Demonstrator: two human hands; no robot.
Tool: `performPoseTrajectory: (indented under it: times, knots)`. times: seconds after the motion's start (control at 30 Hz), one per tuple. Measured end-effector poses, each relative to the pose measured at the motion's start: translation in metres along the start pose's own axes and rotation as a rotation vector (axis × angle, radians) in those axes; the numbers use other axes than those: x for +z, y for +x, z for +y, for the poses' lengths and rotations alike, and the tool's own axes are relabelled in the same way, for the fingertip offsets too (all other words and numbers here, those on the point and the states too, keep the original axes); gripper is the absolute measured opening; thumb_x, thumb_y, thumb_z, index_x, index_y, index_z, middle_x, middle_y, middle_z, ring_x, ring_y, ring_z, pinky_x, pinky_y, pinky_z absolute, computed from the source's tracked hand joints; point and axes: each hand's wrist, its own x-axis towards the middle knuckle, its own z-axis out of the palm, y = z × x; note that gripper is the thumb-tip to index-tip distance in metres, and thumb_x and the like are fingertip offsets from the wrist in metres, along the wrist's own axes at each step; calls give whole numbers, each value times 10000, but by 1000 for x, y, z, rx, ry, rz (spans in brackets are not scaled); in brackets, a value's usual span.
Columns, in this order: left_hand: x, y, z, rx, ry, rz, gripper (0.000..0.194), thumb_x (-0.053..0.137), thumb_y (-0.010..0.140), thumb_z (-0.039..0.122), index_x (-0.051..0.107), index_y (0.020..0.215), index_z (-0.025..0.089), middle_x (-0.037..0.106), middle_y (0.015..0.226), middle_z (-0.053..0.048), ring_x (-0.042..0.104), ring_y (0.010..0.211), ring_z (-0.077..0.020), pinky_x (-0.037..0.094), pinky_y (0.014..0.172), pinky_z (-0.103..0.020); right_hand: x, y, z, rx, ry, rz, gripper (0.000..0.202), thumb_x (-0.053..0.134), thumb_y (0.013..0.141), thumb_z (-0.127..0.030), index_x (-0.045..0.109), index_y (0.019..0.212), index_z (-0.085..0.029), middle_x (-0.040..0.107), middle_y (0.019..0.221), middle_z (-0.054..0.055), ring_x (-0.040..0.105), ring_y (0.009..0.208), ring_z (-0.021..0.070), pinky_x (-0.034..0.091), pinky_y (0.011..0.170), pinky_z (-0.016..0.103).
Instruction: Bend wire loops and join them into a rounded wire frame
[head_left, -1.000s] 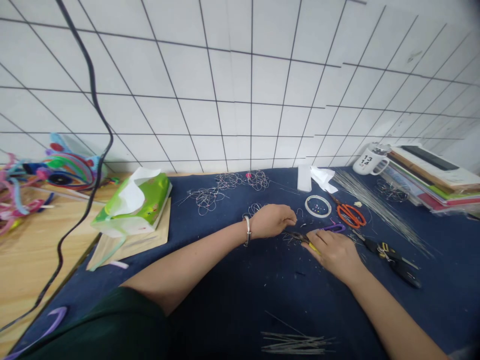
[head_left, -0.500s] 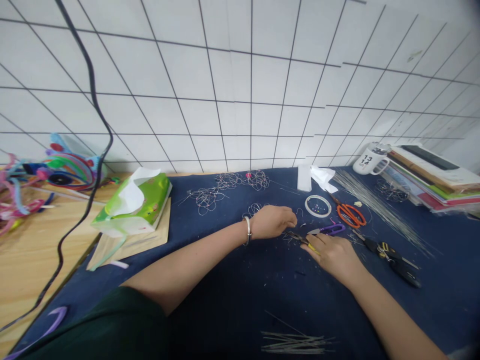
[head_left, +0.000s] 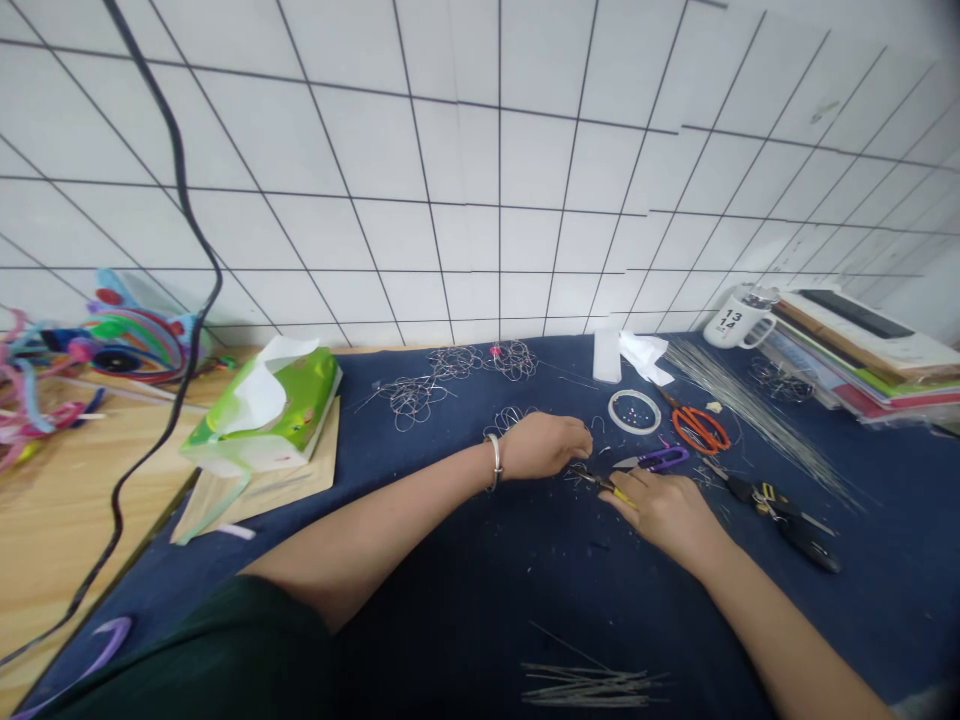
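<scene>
In the head view, my right hand (head_left: 666, 515) is wrapped round a pair of pliers (head_left: 604, 484) with yellow handles, jaws pointing left. Close to those jaws my left hand (head_left: 546, 445), with a silver bangle (head_left: 495, 462) at the wrist, has its fingers curled in a pinch. Whatever lies between its fingertips is too thin and hidden to make out. Small wire clippings are scattered under the pliers. A coil of bent wire (head_left: 511, 420) lies just behind my left hand. Purple thread snips (head_left: 660, 459) rest beyond my right hand.
Orange-handled scissors (head_left: 701, 428), a white ring dish (head_left: 634, 428) of beads and a black-handled tool (head_left: 795, 525) lie to the right. Long straight wires (head_left: 757, 415) stretch behind them; short wires (head_left: 592, 686) lie in front. A green tissue pack (head_left: 300, 405) stands left.
Both hands stay nearly in place. The plier jaws look slightly wider apart now, and the whole view has shifted a little.
</scene>
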Motion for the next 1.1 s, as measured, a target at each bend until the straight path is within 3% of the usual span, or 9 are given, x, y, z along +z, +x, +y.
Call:
performPoseTrajectory:
  times: [0.23,0.37,0.5,0.67,0.9,1.1]
  knots:
    - [2,2,-3,-52,-18,-56,184,425,835,190,607,856,188,617,904,-23,558,823,-131,395,745,-207,-1,4,-2,16,14,-49,298,418,860,-418,620,894,-202,623,719,39,567,625,127,342,543,239]
    - [2,3,-13,-183,-9,17,191,433,833,221,620,859,189,627,880,-29,565,820,-141,403,768,-225,-7,7,1,53,60,-41,331,441,835,-463,608,940,-197,614,764,53,568,699,144,382,637,250]
    - [1,8,-28,-317,-11,129,203,431,831,247,624,853,188,635,842,-23,568,776,-137,414,733,-220,-13,4,15,129,84,73,347,466,819,-466,602,986,-194,619,854,68,570,782,166,403,710,274]
    - [6,35,-46,-426,-29,115,191,458,808,276,614,879,192,638,804,-10,564,707,-131,416,659,-212,-10,-5,43,272,97,269,331,502,804,-438,605,1006,-196,636,909,61,588,802,165,430,709,261]
    - [32,75,-69,-435,-11,38,164,523,769,272,653,825,190,643,779,-19,571,733,-140,433,709,-226,-2,-11,58,360,149,320,314,496,806,-439,601,998,-214,646,916,45,603,817,161,449,710,261]
    - [32,75,-72,-383,7,34,189,521,774,270,671,849,182,619,906,-43,551,862,-148,403,834,-240,-4,-11,57,371,178,285,311,488,811,-440,600,1010,-228,642,905,32,598,819,155,449,697,262]
